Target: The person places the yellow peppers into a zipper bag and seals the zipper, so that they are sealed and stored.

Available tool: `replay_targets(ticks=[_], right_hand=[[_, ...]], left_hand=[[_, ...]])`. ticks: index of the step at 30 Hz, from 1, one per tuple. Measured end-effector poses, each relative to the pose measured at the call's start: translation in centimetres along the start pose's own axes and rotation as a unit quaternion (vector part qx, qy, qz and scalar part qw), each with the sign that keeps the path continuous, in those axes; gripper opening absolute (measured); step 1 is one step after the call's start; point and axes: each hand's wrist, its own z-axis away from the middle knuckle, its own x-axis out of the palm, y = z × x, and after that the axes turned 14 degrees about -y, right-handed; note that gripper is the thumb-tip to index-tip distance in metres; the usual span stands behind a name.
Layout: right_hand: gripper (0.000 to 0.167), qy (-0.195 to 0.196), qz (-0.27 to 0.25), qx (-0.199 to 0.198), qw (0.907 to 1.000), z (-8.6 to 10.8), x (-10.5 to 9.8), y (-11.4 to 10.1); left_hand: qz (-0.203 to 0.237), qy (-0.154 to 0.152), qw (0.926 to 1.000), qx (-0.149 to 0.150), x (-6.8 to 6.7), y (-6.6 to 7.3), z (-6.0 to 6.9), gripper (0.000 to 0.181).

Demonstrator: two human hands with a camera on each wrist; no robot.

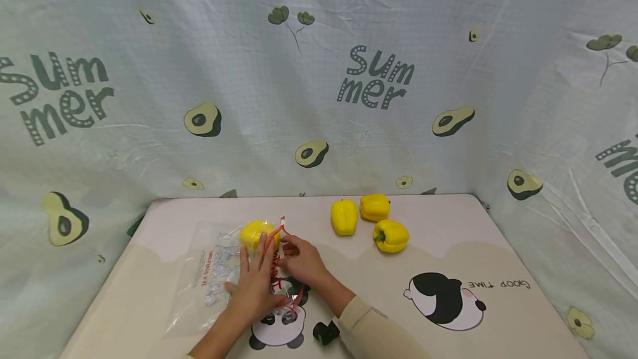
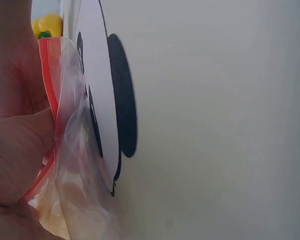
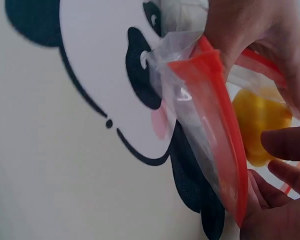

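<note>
A clear zip bag [image 1: 201, 287] with a red zip strip [image 3: 225, 115] lies on the table, and its mouth gapes in the right wrist view. Inside, toward the far end of the bag, sits a yellow bell pepper [image 1: 255, 234]. My left hand [image 1: 254, 287] rests over the bag with fingers extended and spread toward the pepper; its thumb [image 2: 35, 127] touches the red strip. My right hand [image 1: 304, 262] has bent fingers at the bag's right edge and pinches the strip there. Some of its fingertips are hidden in the head view.
Beyond my right hand are three more yellow bell peppers: one on the left [image 1: 344, 216], one at the back [image 1: 375, 207] and one in front [image 1: 391, 236]. A small black object [image 1: 326, 333] lies beside my right sleeve. Printed cloth [image 1: 259, 82] hangs behind the table [image 1: 369, 287].
</note>
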Motion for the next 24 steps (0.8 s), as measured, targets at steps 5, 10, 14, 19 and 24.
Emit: replay_targets(ticks=[5,10,14,19,24], right_hand=[[0.035,0.023,-0.024,-0.034,0.9989,0.3,-0.7,0.4],[0.023,0.055,-0.037,-0.046,0.9968,0.7,-1.5,0.6],[0.021,0.074,-0.062,-0.046,0.9942,0.9,-2.3,0.3],[0.02,0.097,-0.081,-0.043,0.991,1.2,-3.4,0.0],[0.021,0.124,-0.092,-0.039,0.9872,1.5,-4.4,0.0]], left_hand=[[0.006,-0.002,1.0,0.0,0.1,0.1,-0.2,0.132],[0.007,-0.005,1.0,-0.002,0.1,0.1,-0.4,0.133],[0.009,-0.01,0.9999,-0.006,0.2,0.0,-0.4,0.133],[0.015,-0.012,0.9998,-0.005,0.2,-0.1,-0.3,0.133],[0.017,-0.011,0.9998,0.001,0.2,-0.1,-0.2,0.132]])
